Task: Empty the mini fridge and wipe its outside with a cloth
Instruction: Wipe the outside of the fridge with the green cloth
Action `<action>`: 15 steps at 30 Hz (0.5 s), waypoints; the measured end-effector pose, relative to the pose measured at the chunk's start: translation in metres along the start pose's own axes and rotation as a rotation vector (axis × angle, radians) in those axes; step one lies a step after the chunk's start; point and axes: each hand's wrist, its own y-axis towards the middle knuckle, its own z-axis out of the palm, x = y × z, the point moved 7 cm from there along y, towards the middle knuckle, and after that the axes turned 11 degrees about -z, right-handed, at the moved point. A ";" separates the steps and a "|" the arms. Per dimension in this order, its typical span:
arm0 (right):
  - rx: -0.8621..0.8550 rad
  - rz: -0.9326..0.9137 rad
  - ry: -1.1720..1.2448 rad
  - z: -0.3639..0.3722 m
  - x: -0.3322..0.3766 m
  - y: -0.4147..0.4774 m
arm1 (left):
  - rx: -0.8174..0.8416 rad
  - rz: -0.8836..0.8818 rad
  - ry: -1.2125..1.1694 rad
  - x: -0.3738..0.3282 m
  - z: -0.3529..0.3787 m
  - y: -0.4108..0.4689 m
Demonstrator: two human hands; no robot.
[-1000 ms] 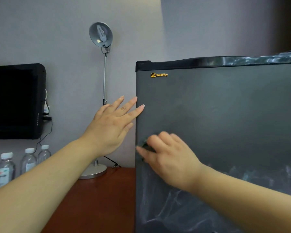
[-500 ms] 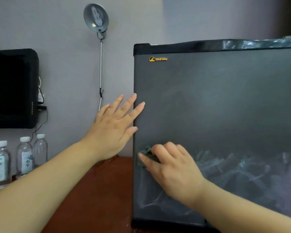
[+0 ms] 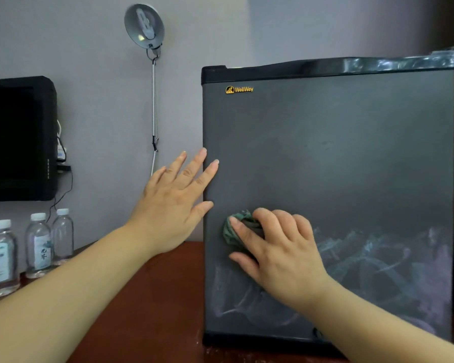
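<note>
A dark grey mini fridge (image 3: 338, 158) with a black top and a yellow WellWay logo stands shut on a reddish-brown table. My right hand (image 3: 275, 247) grips a small bunched green-grey cloth (image 3: 232, 229) and presses it against the lower left of the door. Wet streaks cover the lower part of the door. My left hand (image 3: 173, 200) lies flat with straight fingers against the door's left edge, its fingertips on the front face.
The wooden table (image 3: 152, 305) runs left of the fridge. Three water bottles (image 3: 37, 244) stand at its back left. A black screen (image 3: 16, 137) hangs on the wall above them. A round lamp (image 3: 144, 24) on a thin pole stands by the fridge's left side.
My right hand has slid the cloth slightly right along the lower left of the door. The left hand stays on the door's edge. The view has shifted a little.
</note>
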 end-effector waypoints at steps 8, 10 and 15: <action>0.075 0.161 -0.013 -0.001 -0.024 -0.014 | -0.028 0.032 0.101 -0.017 -0.002 -0.014; 0.102 0.111 -0.010 0.002 -0.017 -0.023 | -0.034 0.048 0.123 -0.023 0.000 -0.015; 0.091 0.252 -0.057 -0.006 -0.049 -0.040 | -0.051 0.100 0.157 -0.043 0.005 -0.020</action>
